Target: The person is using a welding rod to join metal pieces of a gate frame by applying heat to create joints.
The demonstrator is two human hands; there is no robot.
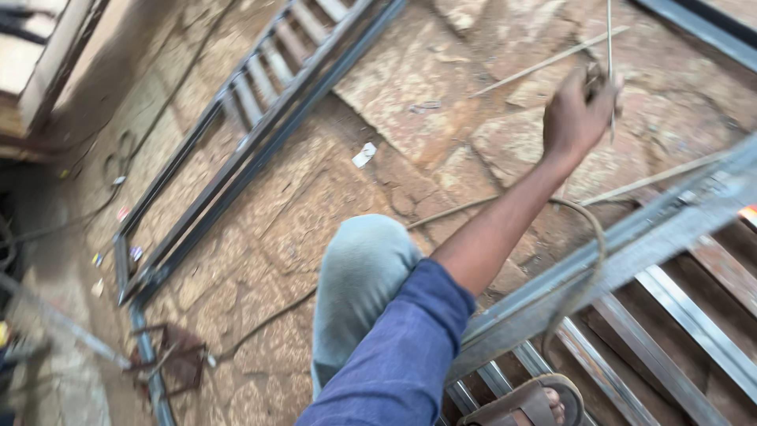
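Note:
My right hand reaches out over the stone floor and is closed around a thin metal rod that stands nearly upright and runs out of the top of the view. The arm wears a blue sleeve. Below the arm lies a grey steel gate frame with flat cross bars. My knee in grey trousers is to the left of the arm. My sandalled foot rests on the frame. My left hand is out of view.
A second long steel frame lies across the stone paving at upper left. A dark cable loops over the near frame. Loose thin rods and a white scrap lie on the floor. A small rusty bracket sits lower left.

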